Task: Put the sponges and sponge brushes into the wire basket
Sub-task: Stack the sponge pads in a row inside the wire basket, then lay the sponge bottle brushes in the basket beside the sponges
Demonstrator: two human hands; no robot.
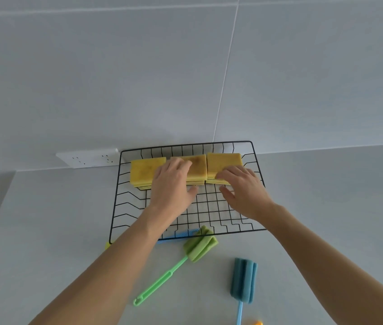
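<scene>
A black wire basket [125,207] stands on the pale counter against the wall. Three stacks of yellow sponges lie side by side along its far end: left stack [141,171], middle stack [197,167], right stack [223,161]. My left hand [174,184] rests on the middle stack, fingers on top and thumb at its front. My right hand [244,191] grips the front edge of the right stack. On the counter in front of the basket lie a green sponge brush [200,247], a blue sponge brush [244,280] and another blue handle [176,236] partly hidden by my left arm.
A white power strip [87,158] lies against the wall left of the basket. A small yellow piece [107,245] shows at the basket's near left corner. An orange object [257,323] peeks in at the bottom edge. The counter's left edge runs down at far left.
</scene>
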